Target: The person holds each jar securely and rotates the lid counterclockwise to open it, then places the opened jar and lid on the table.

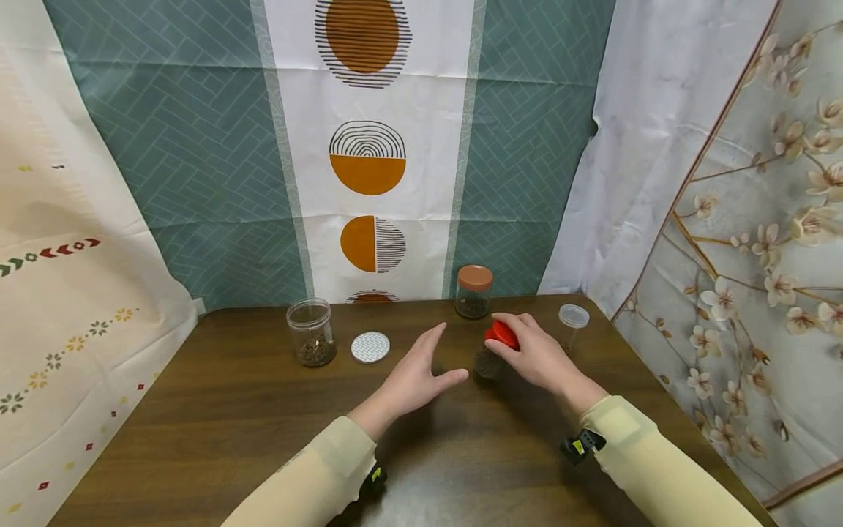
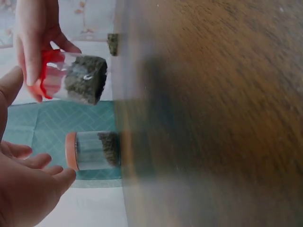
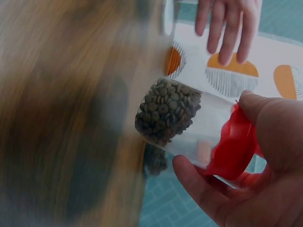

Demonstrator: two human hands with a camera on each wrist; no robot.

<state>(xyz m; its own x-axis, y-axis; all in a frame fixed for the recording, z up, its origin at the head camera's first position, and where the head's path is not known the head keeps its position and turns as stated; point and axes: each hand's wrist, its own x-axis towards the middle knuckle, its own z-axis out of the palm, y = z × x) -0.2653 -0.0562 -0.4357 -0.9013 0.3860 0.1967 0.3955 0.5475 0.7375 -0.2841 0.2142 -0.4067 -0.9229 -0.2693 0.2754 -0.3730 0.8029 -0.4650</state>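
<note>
My right hand (image 1: 540, 359) grips a clear jar (image 3: 170, 113) by its red lid (image 1: 506, 335), thumb on one side and fingers on the other. Small brown pellets fill the jar's lower part, and it hangs tilted just above the table in the wrist views. To its left, my left hand (image 1: 411, 380) holds nothing; its fingers are extended and the thumb is spread toward the jar. Behind the held jar stands a jar with an orange-brown lid (image 1: 475, 278), with dark contents at its bottom. A small jar with a pale lid (image 1: 574, 316) is partly hidden behind my right hand.
At the back left of the wooden table (image 1: 263, 424) stands a lidless clear jar (image 1: 312, 333) with brown pellets at its bottom. A round white patterned disc (image 1: 370, 347) lies flat beside it. Patterned curtains (image 1: 217, 183) hang along the table's back and sides.
</note>
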